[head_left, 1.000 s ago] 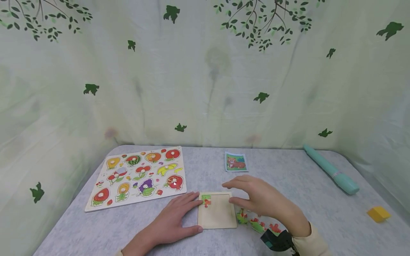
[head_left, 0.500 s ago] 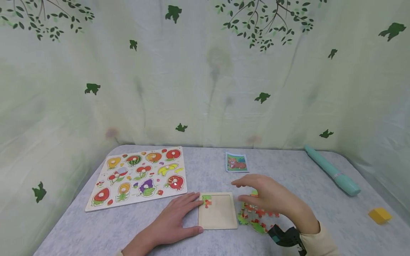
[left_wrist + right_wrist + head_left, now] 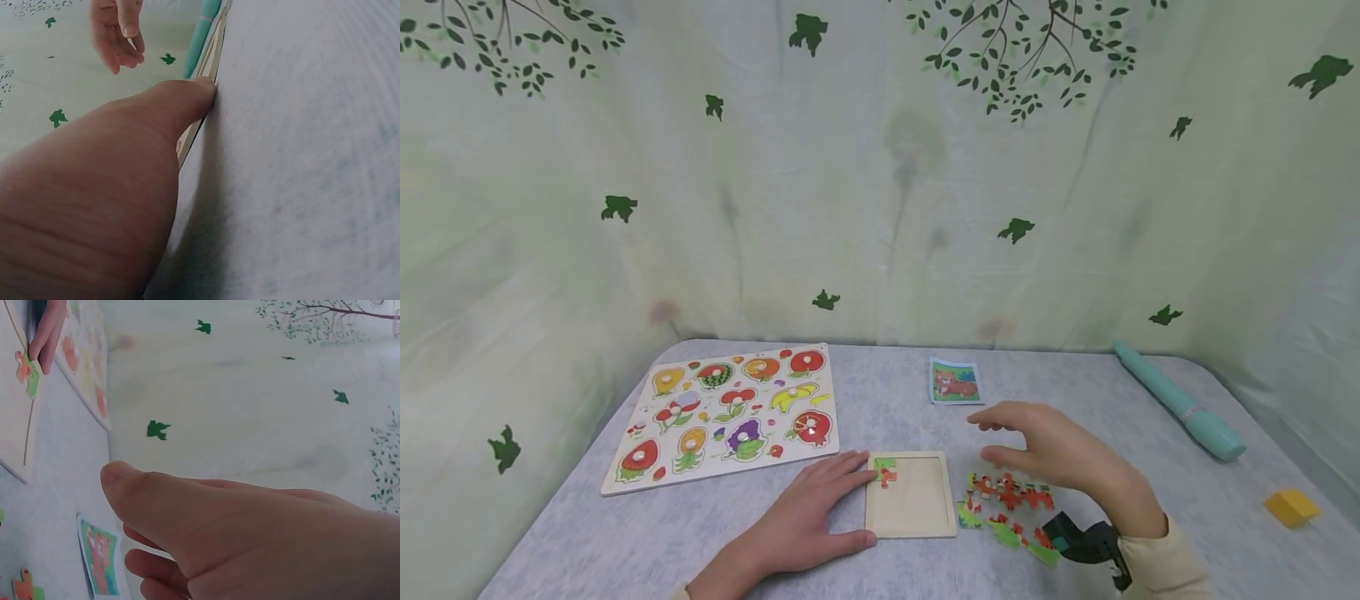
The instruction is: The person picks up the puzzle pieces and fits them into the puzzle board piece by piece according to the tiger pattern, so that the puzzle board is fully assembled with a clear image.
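Observation:
A square wooden puzzle tray (image 3: 917,507) lies on the table in front of the person. One green and orange jigsaw piece (image 3: 886,472) sits in its far left corner. The left hand (image 3: 805,517) lies flat beside the tray, its fingers and thumb against the left edge. To the right, several loose jigsaw pieces (image 3: 1009,492) are spread on the cloth. Above them hovers the right hand (image 3: 1048,448), thumb and fingers apart with nothing between them. In the right wrist view, that hand's thumb (image 3: 119,475) and loosely bent fingers hold nothing.
A fruit puzzle board (image 3: 700,425) lies at the back left. Behind the tray is a small picture card (image 3: 955,383) of an animal. A teal tapered case (image 3: 1180,400) and a yellow block (image 3: 1291,507) lie on the right. A printed curtain (image 3: 880,208) surrounds the table.
The right hand has drawn back to the right from over the tray to above the loose pieces, uncovering more of them. The left hand stays at the tray's edge.

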The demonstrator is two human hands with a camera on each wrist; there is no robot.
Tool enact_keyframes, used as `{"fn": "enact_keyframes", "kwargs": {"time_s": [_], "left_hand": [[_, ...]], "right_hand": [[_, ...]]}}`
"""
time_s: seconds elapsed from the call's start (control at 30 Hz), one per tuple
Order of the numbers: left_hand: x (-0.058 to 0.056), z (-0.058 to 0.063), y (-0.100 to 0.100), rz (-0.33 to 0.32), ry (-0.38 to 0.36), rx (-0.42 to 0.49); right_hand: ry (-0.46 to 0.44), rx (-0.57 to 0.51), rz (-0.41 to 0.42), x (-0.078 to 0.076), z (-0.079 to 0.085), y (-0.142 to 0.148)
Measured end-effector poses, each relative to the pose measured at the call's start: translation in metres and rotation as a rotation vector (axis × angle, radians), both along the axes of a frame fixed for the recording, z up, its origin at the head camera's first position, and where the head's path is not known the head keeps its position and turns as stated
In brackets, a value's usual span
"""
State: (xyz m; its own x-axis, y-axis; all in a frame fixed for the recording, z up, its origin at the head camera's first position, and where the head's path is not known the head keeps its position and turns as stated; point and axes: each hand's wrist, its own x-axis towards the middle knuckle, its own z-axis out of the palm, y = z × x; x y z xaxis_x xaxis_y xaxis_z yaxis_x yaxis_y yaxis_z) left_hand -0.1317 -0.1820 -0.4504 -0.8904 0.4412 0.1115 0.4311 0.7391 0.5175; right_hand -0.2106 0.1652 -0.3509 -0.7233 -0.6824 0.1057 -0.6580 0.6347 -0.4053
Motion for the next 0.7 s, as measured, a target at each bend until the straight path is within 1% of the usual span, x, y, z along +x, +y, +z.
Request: {"fn": "enact_keyframes", "kwargs": {"time_s": [0.07, 0.23, 0.4, 0.7], "left_hand": [[0.000, 0.000, 0.000, 0.000, -0.004, 0.000], [0.000, 0.002, 0.000, 0.000, -0.011, 0.001], [0.001, 0.004, 0.001, -0.002, -0.008, 0.000], [0.002, 0.004, 0.001, 0.002, -0.017, -0.009]], "right_hand": [[-0.020, 0.005, -0.017, -0.002, 0.000, 0.002], [-0.031, 0.016, -0.029, -0.006, -0.002, 0.005], [-0.046, 0.027, -0.050, -0.012, -0.008, 0.012], [-0.059, 0.031, -0.050, -0.022, -0.018, 0.020]]}}
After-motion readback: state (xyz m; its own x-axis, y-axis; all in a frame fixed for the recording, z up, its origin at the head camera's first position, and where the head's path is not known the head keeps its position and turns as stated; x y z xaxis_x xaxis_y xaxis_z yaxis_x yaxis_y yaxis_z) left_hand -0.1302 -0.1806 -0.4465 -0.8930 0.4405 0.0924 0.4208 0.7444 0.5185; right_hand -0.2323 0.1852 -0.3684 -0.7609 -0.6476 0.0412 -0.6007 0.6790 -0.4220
